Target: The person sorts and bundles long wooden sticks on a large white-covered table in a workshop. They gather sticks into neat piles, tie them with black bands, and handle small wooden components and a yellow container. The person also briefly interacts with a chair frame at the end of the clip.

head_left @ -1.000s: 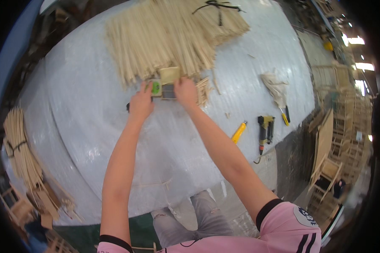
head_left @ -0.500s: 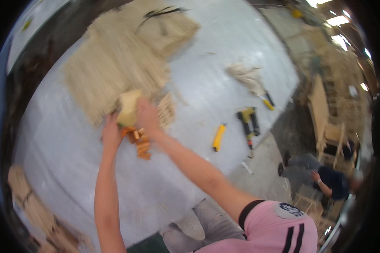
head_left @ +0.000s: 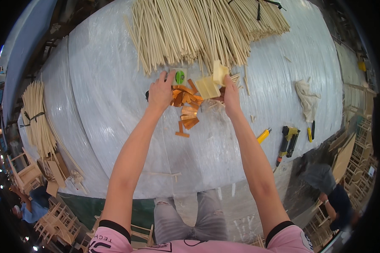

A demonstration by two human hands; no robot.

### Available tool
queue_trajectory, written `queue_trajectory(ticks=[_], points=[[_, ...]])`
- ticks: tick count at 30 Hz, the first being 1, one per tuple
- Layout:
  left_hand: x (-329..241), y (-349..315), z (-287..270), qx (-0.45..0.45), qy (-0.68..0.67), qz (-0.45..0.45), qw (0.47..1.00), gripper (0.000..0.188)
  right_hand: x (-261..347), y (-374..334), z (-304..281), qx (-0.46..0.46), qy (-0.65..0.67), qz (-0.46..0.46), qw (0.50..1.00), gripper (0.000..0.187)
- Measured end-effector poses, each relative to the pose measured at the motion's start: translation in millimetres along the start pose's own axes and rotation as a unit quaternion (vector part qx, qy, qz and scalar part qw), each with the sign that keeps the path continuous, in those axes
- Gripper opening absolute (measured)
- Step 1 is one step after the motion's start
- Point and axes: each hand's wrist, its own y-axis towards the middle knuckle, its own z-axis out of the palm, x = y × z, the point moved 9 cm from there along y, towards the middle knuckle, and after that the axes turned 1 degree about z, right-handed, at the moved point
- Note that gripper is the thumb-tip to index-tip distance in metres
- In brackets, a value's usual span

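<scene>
Hands have parted: left hand (head_left: 159,90) now pinches the green-spotted box (head_left: 179,76), right hand (head_left: 231,96) grips a pale wooden block (head_left: 220,72) (staple strips (head_left: 187,107) newly spilled between).

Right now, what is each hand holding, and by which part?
The right hand holds a pale wooden block by its lower end. The left hand touches a small white box with a green disc at its left edge; a full grasp cannot be told.

Wooden sticks (head_left: 198,29) crowd the table's (head_left: 114,97) far edge; copper staple strips (head_left: 186,110) litter the middle. The near edge lies open, with a nail gun (head_left: 288,141) by the right edge.
</scene>
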Motion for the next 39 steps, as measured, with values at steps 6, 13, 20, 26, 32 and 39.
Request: queue_trajectory(ticks=[6,13,20,26,32,39], points=[[31,-32,-19,0.052,0.032,-0.092,0.994,0.072,-16,-37,-28,-0.046,-0.056,-0.01,0.997,0.05],[100,-152,-47,0.033,0.023,-0.259,0.965,0.076,-87,-93,-19,-0.012,-0.22,-0.033,0.975,0.047],[112,-265,-55,-0.044,0.022,-0.262,0.964,0.071,-155,-166,78,0.086,-0.378,-0.033,0.921,0.036],[64,-324,-70,-0.096,-0.06,-0.235,0.965,0.068,-96,-147,86,0.003,-0.67,-0.282,0.687,0.056],[51,-374,-65,-0.101,-0.167,-0.232,0.953,0.064,-77,-108,92,0.082,-0.822,-0.31,0.471,0.082],[66,-429,-65,-0.102,-0.25,-0.258,0.928,0.056,-94,-99,112,0.181,-0.822,-0.344,0.416,0.063]])
